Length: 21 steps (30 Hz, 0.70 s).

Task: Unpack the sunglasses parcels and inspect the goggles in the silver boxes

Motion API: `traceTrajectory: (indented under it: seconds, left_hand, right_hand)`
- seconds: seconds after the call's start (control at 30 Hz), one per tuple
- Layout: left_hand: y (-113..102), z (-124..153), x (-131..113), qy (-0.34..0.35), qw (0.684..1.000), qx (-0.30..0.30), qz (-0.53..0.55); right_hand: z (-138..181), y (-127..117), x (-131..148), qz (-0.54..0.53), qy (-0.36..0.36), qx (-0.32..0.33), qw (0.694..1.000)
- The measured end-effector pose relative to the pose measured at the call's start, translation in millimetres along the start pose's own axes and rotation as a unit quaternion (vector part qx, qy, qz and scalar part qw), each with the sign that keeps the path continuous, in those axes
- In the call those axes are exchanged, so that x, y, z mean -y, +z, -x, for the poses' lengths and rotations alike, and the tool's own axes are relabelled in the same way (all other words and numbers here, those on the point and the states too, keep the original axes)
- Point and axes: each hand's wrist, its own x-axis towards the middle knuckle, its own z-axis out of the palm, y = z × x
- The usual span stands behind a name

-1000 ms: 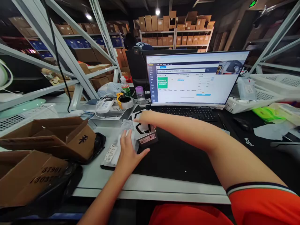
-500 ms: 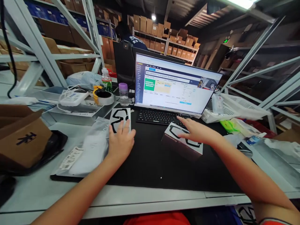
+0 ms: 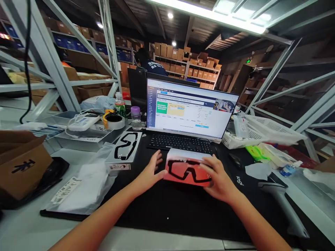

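Observation:
A red-faced glasses box (image 3: 183, 171), printed with black-framed glasses, is in front of the keyboard. My right hand (image 3: 218, 177) grips its right end, thumb below and fingers over the top. At the box's left end is my left hand (image 3: 150, 172), open with fingers apart; its thumb tip is at the box edge, and whether it touches I cannot tell. Left of that hand, a second glasses box (image 3: 125, 150), white with a black glasses drawing on top, lies beside a clear plastic bag (image 3: 86, 184) with white contents and a label.
A monitor (image 3: 191, 108) and keyboard (image 3: 180, 143) stand behind the box. To the right lie a mouse (image 3: 236, 161) and a barcode scanner (image 3: 288, 209). An open cardboard box (image 3: 23, 164), metal trays and a tape roll (image 3: 113, 120) are at left. Another person (image 3: 154, 66) is behind the monitor.
My left hand has left the white box and moved right to the other box. My right hand has taken hold of that box, which is turned to show its red face.

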Motion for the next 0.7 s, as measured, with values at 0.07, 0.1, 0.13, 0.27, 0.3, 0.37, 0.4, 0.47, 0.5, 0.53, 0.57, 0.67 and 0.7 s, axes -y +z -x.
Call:
traceTrajectory:
  seconds: [0.07,0.1,0.13,0.27,0.3,0.37,0.4,0.47,0.5,0.53,0.57,0.67,0.7]
  left_hand:
    - [7,-3,2,-0.001,0.995,0.057,0.085]
    - [9,-2,2,0.007,0.993,0.073,0.094]
    - [12,-1,3,0.015,0.993,0.078,0.091]
    - [22,12,-2,0.017,0.997,0.029,0.074]
    - [23,15,-5,0.019,0.998,0.005,0.065]
    - [23,19,-14,0.042,0.997,-0.043,0.040]
    - [22,20,-19,0.063,0.996,-0.063,0.026]
    - [19,22,-28,0.112,0.990,-0.090,-0.007]
    - [18,23,-32,0.136,0.986,-0.094,-0.024]
    - [17,24,-34,0.159,0.982,-0.093,-0.043]
    - [16,25,-35,0.182,0.977,-0.088,-0.063]
    - [16,30,-35,0.246,0.962,-0.061,-0.106]
    - [17,31,-34,0.260,0.958,-0.053,-0.110]
  right_hand:
    - [9,10,-1,0.068,-0.138,-0.051,0.987]
    - [15,16,-3,0.098,-0.195,-0.069,0.973]
    - [20,23,-6,0.115,-0.237,-0.083,0.961]
    - [35,48,-11,0.081,-0.224,-0.157,0.959]
    - [36,53,-9,0.055,-0.181,-0.181,0.965]
    - [36,60,-3,-0.041,-0.044,-0.206,0.977]
    - [35,62,0,-0.121,0.039,-0.201,0.971]
    - [33,64,3,-0.323,0.197,-0.158,0.912]
    - [32,65,1,-0.420,0.258,-0.125,0.861]
    - [31,66,-2,-0.501,0.302,-0.093,0.806]
    - [30,68,-6,-0.560,0.331,-0.067,0.757]
    - [30,74,-19,-0.615,0.385,-0.028,0.688]
    - [31,76,-22,-0.609,0.397,-0.024,0.686]
